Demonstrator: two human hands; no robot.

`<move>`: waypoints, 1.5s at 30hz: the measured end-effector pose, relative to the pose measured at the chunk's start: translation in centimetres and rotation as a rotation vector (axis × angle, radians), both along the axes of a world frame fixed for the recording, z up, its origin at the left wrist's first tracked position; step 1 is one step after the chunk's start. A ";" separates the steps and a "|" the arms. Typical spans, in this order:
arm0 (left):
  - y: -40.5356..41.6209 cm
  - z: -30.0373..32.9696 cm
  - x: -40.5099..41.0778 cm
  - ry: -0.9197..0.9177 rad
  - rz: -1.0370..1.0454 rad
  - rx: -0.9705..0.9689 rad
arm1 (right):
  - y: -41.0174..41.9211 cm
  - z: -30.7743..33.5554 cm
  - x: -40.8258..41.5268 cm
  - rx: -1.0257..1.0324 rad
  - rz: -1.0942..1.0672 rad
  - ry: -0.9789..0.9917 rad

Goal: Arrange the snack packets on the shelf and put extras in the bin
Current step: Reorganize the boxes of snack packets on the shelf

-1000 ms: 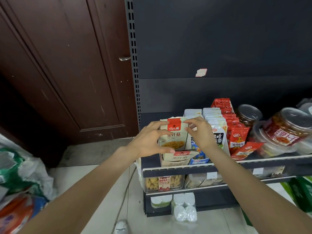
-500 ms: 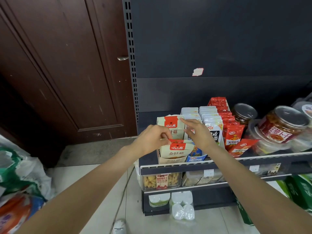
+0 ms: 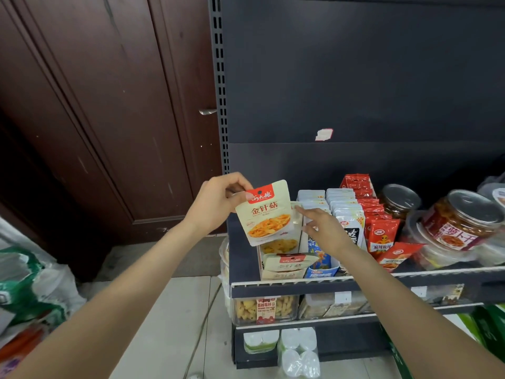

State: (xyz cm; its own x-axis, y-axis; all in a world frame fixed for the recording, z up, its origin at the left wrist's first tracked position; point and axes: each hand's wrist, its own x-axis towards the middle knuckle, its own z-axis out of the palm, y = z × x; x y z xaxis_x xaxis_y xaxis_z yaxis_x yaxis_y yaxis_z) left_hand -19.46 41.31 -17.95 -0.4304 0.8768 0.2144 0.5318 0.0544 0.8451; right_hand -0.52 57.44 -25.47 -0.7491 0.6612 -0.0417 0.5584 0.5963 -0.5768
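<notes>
The left hand (image 3: 216, 203) pinches the top edge of a cream snack packet (image 3: 266, 214) with a red header, holding it upright and raised above the left end of the shelf (image 3: 300, 285). The right hand (image 3: 325, 228) holds nothing; its index finger is extended, its tip at the right edge of the held packet, and the other fingers are loosely bent. Directly below the packet, an open cardboard box (image 3: 284, 265) at the shelf's front left corner contains more packets of the same kind. To its right stand a row of white packets (image 3: 345, 212) and a row of red packets (image 3: 381, 232), then jars (image 3: 461, 220) towards the right end. Lower shelves carry clear tubs of snacks (image 3: 263, 309). Plastic bags (image 3: 30, 291) lie on the floor at the left.
</notes>
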 end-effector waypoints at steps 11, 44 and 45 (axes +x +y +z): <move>-0.3 2.7 -0.6 -0.063 0.072 0.141 | -2.0 3.7 -0.3 -0.100 -0.264 0.295; -1.3 2.1 0.2 -0.250 -0.071 0.104 | -3.1 6.8 2.0 -0.535 -0.225 0.801; -1.3 2.1 0.3 -0.267 -0.077 0.103 | -3.0 6.9 1.9 -0.558 -0.230 0.808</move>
